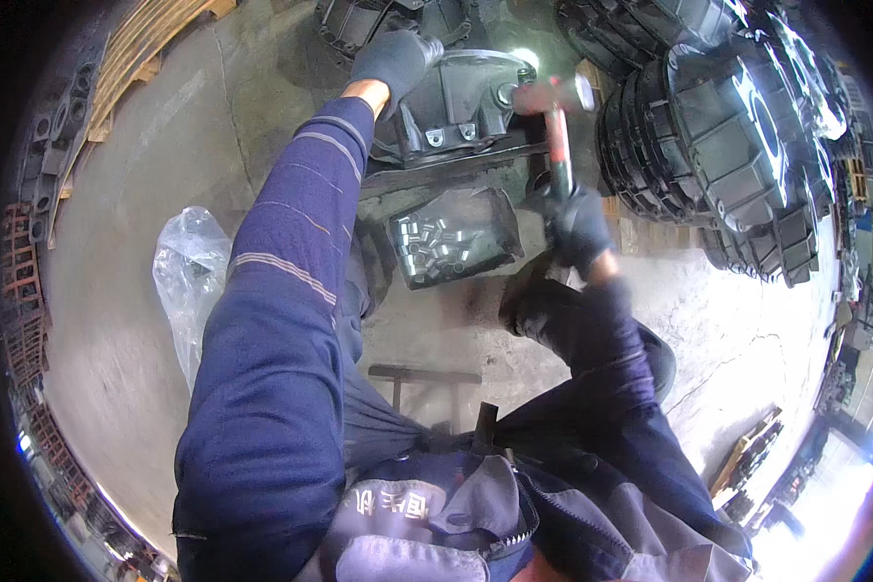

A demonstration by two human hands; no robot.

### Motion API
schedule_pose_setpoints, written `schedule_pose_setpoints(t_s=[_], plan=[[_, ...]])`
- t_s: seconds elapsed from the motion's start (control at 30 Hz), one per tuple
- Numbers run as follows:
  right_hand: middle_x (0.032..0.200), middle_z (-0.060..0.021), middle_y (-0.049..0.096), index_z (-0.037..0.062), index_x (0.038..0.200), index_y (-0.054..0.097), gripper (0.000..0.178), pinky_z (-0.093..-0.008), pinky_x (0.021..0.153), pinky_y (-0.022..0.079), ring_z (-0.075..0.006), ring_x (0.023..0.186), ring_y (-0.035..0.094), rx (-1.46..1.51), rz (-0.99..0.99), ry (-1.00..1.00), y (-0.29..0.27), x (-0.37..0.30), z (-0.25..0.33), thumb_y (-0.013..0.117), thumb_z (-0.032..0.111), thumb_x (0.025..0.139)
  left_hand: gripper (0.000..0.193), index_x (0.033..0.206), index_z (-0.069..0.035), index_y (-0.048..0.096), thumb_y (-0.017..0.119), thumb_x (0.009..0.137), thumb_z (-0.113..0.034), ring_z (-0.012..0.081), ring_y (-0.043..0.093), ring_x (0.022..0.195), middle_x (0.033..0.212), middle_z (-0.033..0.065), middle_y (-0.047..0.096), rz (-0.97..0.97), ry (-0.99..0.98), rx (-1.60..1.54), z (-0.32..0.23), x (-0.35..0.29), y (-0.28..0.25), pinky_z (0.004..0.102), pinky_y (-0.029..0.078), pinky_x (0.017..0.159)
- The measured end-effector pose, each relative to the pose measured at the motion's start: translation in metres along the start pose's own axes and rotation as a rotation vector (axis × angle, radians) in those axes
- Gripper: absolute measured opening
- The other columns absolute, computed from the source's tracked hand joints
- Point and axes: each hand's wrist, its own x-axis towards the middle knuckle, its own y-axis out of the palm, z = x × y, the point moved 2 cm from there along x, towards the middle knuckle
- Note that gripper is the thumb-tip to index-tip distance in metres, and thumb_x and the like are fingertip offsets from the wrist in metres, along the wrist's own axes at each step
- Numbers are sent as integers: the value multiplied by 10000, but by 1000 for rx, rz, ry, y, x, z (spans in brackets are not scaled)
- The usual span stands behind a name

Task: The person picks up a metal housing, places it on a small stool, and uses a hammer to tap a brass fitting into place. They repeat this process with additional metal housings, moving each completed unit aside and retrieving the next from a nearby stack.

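My left hand, in a dark glove, is closed at the upper left rim of a dark cast-metal housing; its fingertips are partly hidden. A hammer with a red handle is gripped in my gloved right hand. Its head, blurred by motion, is raised beside the housing's right side. The housing sits on a dark support. Between my legs and the support lies a dark tray with several small silvery metal sleeves in it, mostly toward its left side.
More cast housings are stacked at the right, and another housing stands behind the one at my left hand. A clear plastic bag lies on the floor at left. A small metal frame is between my legs. Wooden pallet slats show far left.
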Motion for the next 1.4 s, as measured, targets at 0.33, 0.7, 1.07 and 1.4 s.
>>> schedule_pose_setpoints(t_s=[0.33, 0.7, 1.07, 1.4], plan=[[671, -72, 593, 85, 885, 641, 213, -387, 440, 441, -222, 518, 588, -122, 227, -67, 142, -28, -332, 601, 276, 971, 535, 1214, -82, 734, 502, 1002, -515, 413, 648, 1198, 1269, 221, 689, -28, -8, -28, -9, -14, -6, 498, 491, 1023], [1106, -232, 699, 91, 1258, 667, 548, -498, 923, 530, -427, 1040, 665, -499, -604, -379, 52, 71, -22, 776, 391, 813, 489, 1132, -89, 729, 546, 979, -515, 396, 688, 1054, 1095, 206, 732, -396, 82, -289, -13, -93, -72, 487, 527, 923], [925, -102, 779, 103, 1027, 767, 328, -357, 779, 578, -269, 863, 752, -716, -475, -583, 28, 124, 70, 845, 330, 804, 463, 1054, -4, 733, 544, 967, -419, 455, 676, 1025, 1091, 258, 717, -456, -278, -407, 75, -109, -16, 521, 520, 891], [1028, -220, 751, 86, 1122, 749, 415, -435, 873, 567, -399, 1008, 722, -617, -93, 89, 89, 71, -133, 768, 376, 825, 643, 1155, -19, 735, 522, 974, -598, 455, 645, 1155, 1172, 266, 708, -201, -496, -458, 134, -65, 45, 505, 506, 934]])
